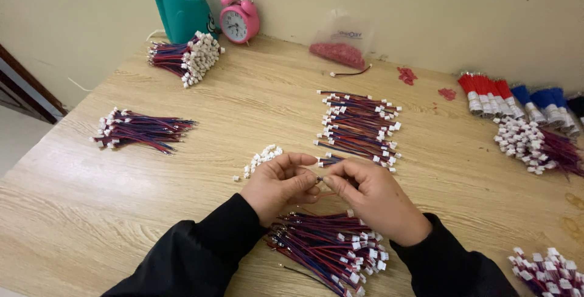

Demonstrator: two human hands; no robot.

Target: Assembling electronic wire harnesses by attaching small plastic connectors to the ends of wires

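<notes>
The left hand and the right hand meet fingertip to fingertip above the near middle of the wooden counter, both pinched on one thin wire lead held between them; thumbs and forefingers are closed on it, and its far end runs on toward the loose leads beyond the knuckles. Whether a plug sits on the pinched end cannot be told.

Directly under the wrists, between the black sleeves, lies a heap of red-and-blue leads with white plugs, touching the near edge of the view. Just beyond the left hand sits a small pile of loose white plugs. Beyond the right hand a spread of finished leads lies in rough rows. Between these and the hands only a narrow strip of bare wood remains.

Left of the left hand the counter is open wood out to its left edge, with one bundle well off. Farther back on that side lie another bundle, a teal holder and a pink alarm clock against the wall. Right of the right hand open wood runs to a bundle near the right border, with red and blue spools behind it and more leads at the near right corner.
</notes>
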